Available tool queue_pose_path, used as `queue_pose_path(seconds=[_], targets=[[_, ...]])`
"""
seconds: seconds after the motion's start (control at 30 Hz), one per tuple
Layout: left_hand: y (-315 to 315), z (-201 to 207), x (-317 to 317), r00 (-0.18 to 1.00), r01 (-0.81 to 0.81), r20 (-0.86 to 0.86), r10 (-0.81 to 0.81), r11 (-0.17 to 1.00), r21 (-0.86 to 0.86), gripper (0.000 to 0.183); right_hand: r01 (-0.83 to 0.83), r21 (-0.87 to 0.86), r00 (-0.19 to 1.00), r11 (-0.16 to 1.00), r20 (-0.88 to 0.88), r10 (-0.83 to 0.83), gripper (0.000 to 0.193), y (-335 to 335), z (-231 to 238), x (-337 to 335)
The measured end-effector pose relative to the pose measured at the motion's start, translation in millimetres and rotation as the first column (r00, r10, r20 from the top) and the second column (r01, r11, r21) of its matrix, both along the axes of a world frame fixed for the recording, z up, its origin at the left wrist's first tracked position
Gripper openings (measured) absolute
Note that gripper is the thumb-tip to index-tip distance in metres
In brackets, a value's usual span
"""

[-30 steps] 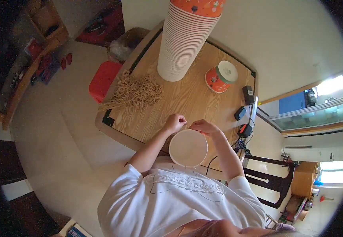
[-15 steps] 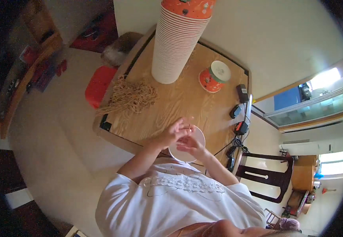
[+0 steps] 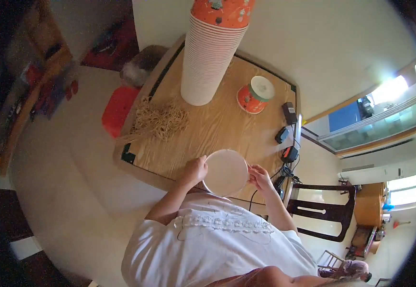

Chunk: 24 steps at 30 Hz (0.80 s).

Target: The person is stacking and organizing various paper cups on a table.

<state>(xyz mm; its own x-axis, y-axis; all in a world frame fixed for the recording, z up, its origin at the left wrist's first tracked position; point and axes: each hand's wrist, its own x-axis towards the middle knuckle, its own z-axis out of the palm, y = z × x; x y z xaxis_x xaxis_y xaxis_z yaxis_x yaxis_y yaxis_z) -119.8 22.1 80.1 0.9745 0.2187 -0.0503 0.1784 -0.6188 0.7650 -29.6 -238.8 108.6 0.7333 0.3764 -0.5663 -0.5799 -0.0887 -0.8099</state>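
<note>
A round paper bucket [image 3: 225,173] with a plain white inside stands or is held at the table's near edge, its mouth toward me. My left hand [image 3: 196,170] is closed against the left side of its rim, the fingers partly hidden. On the opposite side, my right hand [image 3: 259,177] has its fingers bent together at the rim; whether something thin is between them I cannot make out. Farther left lies a tangled heap of tan twine-like strands [image 3: 160,119].
Behind rises a tall stack of white paper buckets [image 3: 208,62], orange-patterned on top. An orange tub with a green-edged roll [image 3: 255,98] stands to its right. Black adapters [image 3: 289,113] and cables line the table's right edge. A dark chair [image 3: 322,210] is at right, a red stool [image 3: 121,111] at left.
My hands were close together over the bucket's mouth. They have parted to its left and right sides, so its whole opening shows.
</note>
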Motion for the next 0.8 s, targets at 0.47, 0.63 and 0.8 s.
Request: queue_pose_path(seconds=[0.47,0.63,0.8], targets=[[23,70,-5,0.883,-0.049,0.466,0.06,0.998,-0.036,0.045,-0.204,0.135,0.869,0.97,0.481,0.116,0.03,50,30,84],[20,72,-13,0.863,-0.023,0.504,-0.019,0.997,0.076,0.045,-0.177,-0.255,0.646,0.95,0.698,0.308,0.023,69,56,75],[16,55,-26,0.975,-0.011,0.22,0.031,0.996,-0.093,0.045,0.005,-0.362,0.384,0.932,0.862,0.333,0.016,85,76,42]])
